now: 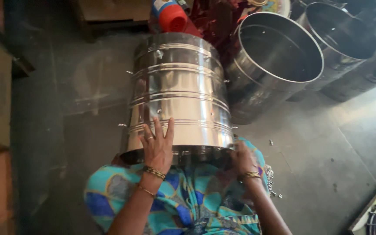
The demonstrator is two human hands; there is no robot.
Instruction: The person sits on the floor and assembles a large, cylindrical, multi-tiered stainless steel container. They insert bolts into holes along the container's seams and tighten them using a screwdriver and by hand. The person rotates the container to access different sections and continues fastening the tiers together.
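Two hands steadied a ribbed steel drum [179,93] lying across the lap. Left hand [156,148] lay flat on its wall, fingers spread, gripping nothing. Right hand [242,157] curled at the rim; grip unclear.

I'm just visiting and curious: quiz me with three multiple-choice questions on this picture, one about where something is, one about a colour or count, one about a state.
1. Where does the left hand rest?
A. flat on the wall of the steel drum lying on its side
B. on the cardboard box
C. on the floor

2. What colour is the plastic container beyond the drum?
A. green
B. red with a blue part
C. white

3. How do the two steel drums at upper right look inside?
A. filled with water
B. closed with lids
C. open and empty

Answers:
1 A: the palm and spread fingers lie on the shiny wall, while the right hand is at the drum's near rim.
2 B: its body is red, and blue shows at its top.
3 C: bare inner walls show through the open mouths.
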